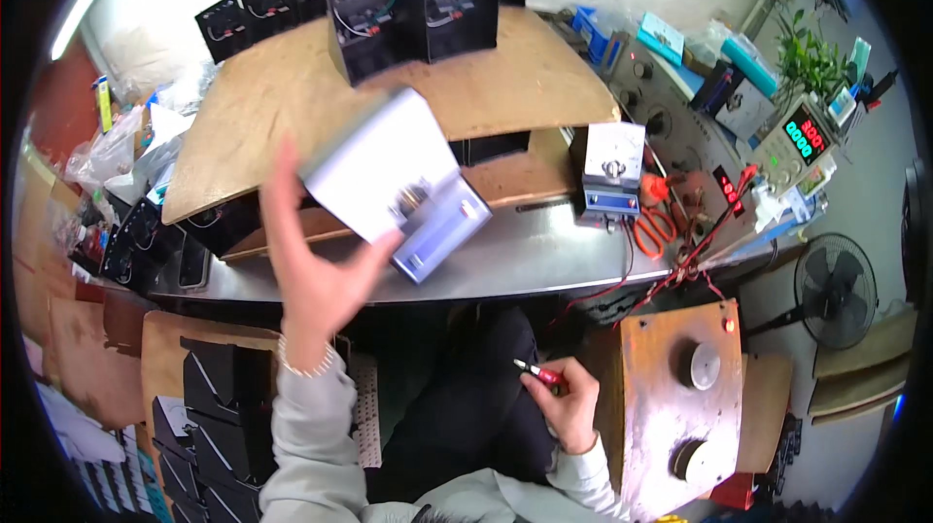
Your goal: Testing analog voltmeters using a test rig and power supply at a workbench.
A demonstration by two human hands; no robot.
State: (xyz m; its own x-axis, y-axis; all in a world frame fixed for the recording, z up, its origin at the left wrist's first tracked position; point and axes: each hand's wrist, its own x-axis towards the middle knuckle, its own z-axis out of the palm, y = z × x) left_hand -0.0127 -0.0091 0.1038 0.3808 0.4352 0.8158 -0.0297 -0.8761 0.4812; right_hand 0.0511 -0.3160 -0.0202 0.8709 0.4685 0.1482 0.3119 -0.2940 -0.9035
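Note:
My left hand [326,275] is raised over the front of the bench and grips a box-shaped panel meter [379,173] with a white face and a blue lower strip. The meter is tilted and a little blurred, with my thumb at its lower edge. Low over my lap, my right hand [566,401] is closed round a short red tool [546,375] with a metal tip; its exact kind is hard to make out. A similar white and blue meter [614,158] stands upright on the right of the bench, with leads at its base.
Open black cases [374,22] with wiring stand on a raised wooden board [262,100]. At right are orange-handled scissors [655,233], red leads, a power supply [802,144] and a fan [836,290]. A wooden box with knobs [671,406] flanks my right arm; stacked black cases [228,382] sit at left.

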